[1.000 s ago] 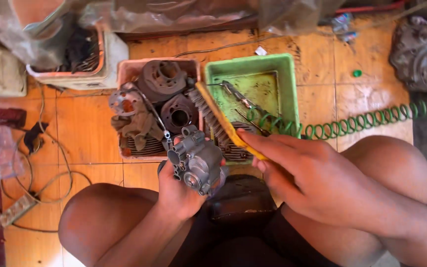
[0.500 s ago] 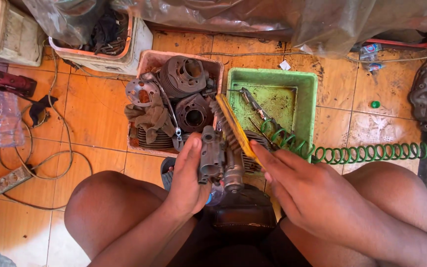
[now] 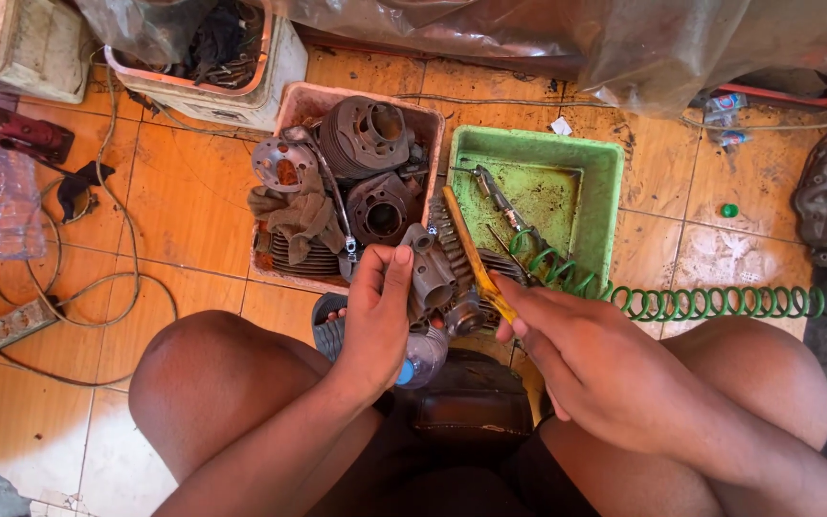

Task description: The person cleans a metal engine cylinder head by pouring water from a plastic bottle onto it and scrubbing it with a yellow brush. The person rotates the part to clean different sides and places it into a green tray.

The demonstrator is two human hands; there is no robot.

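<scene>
- L hand: I see its fingers clenched round a grey metal engine part, held up over my lap, just in front of the pink tray.
- R hand: fingers grasping the yellow-handled wire brush, bristles against the part's right side.
- Pink tray holds finned cylinders and a rag.
- Green tray beside it w/ tools; green coiled hose runs right across the floor.

Left hand rotates the grey carburetor body: its ports faced the camera, now its narrow side shows. Right hand tips the yellow wire brush edge-on, bristles against it.
</scene>
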